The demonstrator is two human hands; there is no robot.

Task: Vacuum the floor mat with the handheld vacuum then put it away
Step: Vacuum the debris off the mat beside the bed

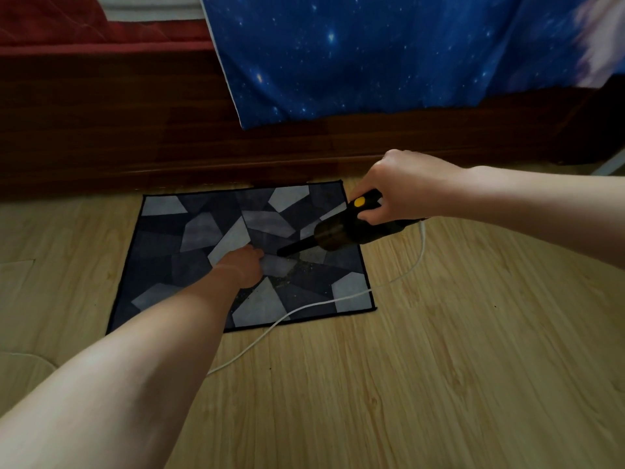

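A dark floor mat (189, 231) with grey and white angular patches lies on the wooden floor against a bed base. My right hand (406, 187) grips the handle of a black handheld vacuum (338, 231) with a yellow button. Its narrow nozzle points down-left and its tip meets the mat near the middle. My left hand (241, 265) rests on the mat just left of the nozzle tip, fingers pressed down on the fabric. Fine crumbs speckle the mat around and below the nozzle. A white cord (304, 308) trails from the vacuum's rear across the mat's front right corner.
A dark wooden bed base (135, 137) runs along the back. A blue starry sheet (372, 55) hangs over it, with red bedding (67, 25) at the left. Light wooden floor (439, 367) spreads in front and to the right of the mat.
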